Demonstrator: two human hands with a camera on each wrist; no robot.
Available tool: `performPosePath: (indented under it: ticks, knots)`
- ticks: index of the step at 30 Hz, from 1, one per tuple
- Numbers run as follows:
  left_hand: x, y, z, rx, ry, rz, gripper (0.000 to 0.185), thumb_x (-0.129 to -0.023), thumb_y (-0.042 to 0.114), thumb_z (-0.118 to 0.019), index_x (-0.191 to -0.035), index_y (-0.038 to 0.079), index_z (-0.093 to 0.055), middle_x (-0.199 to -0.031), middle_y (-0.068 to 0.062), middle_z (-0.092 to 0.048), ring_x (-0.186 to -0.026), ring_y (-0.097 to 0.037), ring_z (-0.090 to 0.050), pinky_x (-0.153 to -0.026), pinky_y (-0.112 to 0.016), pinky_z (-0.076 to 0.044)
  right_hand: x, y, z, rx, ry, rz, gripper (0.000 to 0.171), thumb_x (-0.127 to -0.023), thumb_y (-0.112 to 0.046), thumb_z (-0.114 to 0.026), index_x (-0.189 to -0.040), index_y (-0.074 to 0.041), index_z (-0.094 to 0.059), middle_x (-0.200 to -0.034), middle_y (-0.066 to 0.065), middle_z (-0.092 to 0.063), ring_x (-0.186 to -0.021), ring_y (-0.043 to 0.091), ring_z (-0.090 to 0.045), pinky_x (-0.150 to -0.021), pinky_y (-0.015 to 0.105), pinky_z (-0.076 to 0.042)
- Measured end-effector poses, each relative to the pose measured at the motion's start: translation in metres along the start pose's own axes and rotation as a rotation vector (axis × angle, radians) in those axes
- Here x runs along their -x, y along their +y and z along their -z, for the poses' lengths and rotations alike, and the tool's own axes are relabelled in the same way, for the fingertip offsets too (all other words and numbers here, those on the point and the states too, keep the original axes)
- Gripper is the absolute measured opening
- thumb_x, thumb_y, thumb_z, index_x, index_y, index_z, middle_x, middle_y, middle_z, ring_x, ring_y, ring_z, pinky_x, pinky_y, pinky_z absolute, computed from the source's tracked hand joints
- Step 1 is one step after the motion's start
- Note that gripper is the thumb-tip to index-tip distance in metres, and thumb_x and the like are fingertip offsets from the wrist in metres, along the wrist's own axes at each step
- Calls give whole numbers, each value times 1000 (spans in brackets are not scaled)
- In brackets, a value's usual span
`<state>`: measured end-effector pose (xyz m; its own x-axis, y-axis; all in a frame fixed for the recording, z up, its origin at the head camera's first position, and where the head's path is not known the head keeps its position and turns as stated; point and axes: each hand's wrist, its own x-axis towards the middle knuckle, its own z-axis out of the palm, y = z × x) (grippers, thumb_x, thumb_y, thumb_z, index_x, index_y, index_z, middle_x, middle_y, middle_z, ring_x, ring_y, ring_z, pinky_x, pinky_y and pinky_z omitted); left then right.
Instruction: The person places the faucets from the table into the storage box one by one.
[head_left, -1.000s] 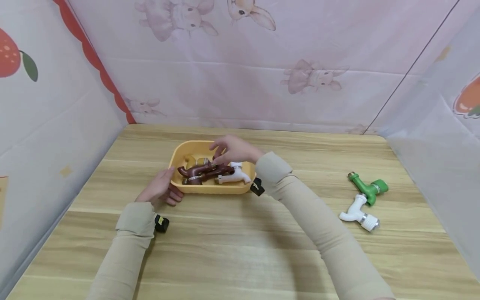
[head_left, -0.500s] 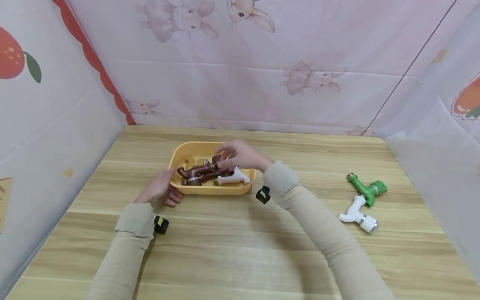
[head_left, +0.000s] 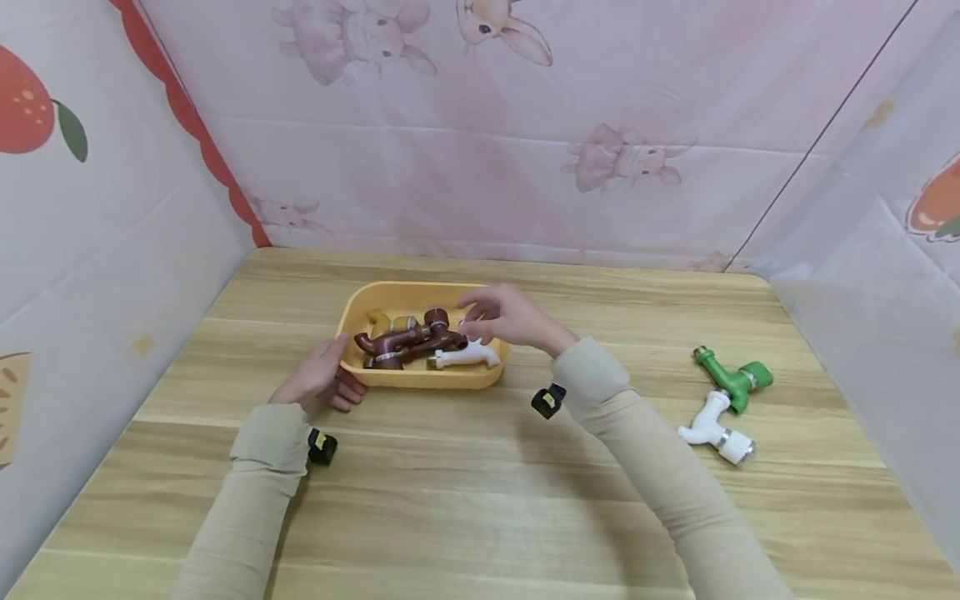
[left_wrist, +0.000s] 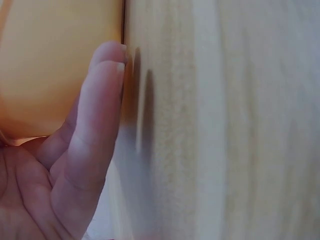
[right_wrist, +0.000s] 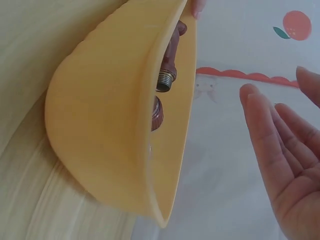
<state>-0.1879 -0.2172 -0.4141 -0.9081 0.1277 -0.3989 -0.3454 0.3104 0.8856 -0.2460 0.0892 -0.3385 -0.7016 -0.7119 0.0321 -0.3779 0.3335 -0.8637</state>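
Yellow tray (head_left: pixel 420 379) sits mid-tabletop (head_left: pixel 480 500), holding a brown tap (head_left: pixel 408 342) lying lengthwise left to right. Right hand (head_left: pixel 506 318), fingers relaxed and empty, hovers over the tray's right end, nearest the tap. Left hand (head_left: pixel 318 379) rests flat against the tray's left wall.

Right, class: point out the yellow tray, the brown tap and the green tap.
yellow tray (head_left: pixel 420 380), head view, near outer wall.
brown tap (head_left: pixel 408 341), head view, middle of its body.
green tap (head_left: pixel 731 377), head view, its body.
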Motion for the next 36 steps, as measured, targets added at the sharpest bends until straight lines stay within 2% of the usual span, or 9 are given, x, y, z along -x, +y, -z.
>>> performPosePath:
  ticks: [4,7,10,19,24,28,31,34,36]
  knots:
    - [-1,0,1,-1,2,3,68,-97,48,-12,-133,-10,-18,-75,-21,-60,-62,-29,-62,-57,-45,-55,10,4,4,-46,38,-1,34,-88,-8,-60,-119,3,-54,-95,22,-64,-75,27,-64,-64,39,-56]
    - [-2,-2,2,-7,8,0,67,-98,47,-12,-133,-9,-18,-73,-20,-61,-62,-29,-63,-57,-45,-56,17,7,7,-71,67,-6,33,-88,-8,-60,-118,3,-54,-92,20,-65,-75,32,-64,-63,37,-56]
    - [-1,-3,2,-12,9,-8,66,-98,46,-12,-133,-9,-18,-73,-20,-61,-62,-29,-63,-57,-45,-56,24,10,8,-88,89,-18,32,-88,-9,-60,-117,3,-55,-90,18,-66,-76,36,-63,-63,41,-56]
    - [0,-7,2,-14,-1,-19,68,-97,48,-13,-131,-10,-20,-73,-19,-61,-62,-29,-63,-57,-44,-56,46,17,9,-119,157,-42,31,-87,-7,-61,-115,4,-56,-85,17,-66,-71,32,-64,-64,49,-54]
    - [1,-5,2,-16,-17,-33,70,-97,49,-13,-129,-12,-21,-72,-19,-62,-62,-29,-63,-57,-45,-56,57,22,13,-117,177,-52,31,-88,-9,-60,-115,5,-56,-86,22,-65,-72,37,-63,-63,48,-55]
    - [2,-4,2,-19,-22,-34,70,-97,49,-13,-130,-12,-21,-73,-19,-62,-63,-29,-63,-57,-45,-56,66,27,15,-106,192,-71,32,-88,-10,-60,-116,5,-55,-85,19,-66,-74,42,-62,-62,42,-56]
    - [2,-4,2,-26,-23,-33,70,-97,49,-12,-130,-12,-22,-73,-19,-62,-63,-29,-63,-57,-45,-56,72,30,17,-102,203,-84,32,-88,-10,-60,-116,4,-55,-84,15,-66,-73,40,-62,-63,43,-56]
    - [2,-4,3,-29,-22,-33,70,-97,49,-12,-129,-12,-22,-73,-19,-62,-63,-28,-63,-57,-44,-56,79,33,19,-109,214,-93,31,-88,-10,-60,-115,4,-56,-84,15,-66,-73,39,-63,-64,47,-55]
    - [1,-5,3,-32,-18,-31,70,-97,49,-12,-130,-12,-21,-74,-19,-62,-63,-28,-63,-58,-44,-56,83,34,20,-107,218,-95,32,-88,-10,-60,-116,4,-55,-85,15,-66,-73,38,-63,-64,46,-55]
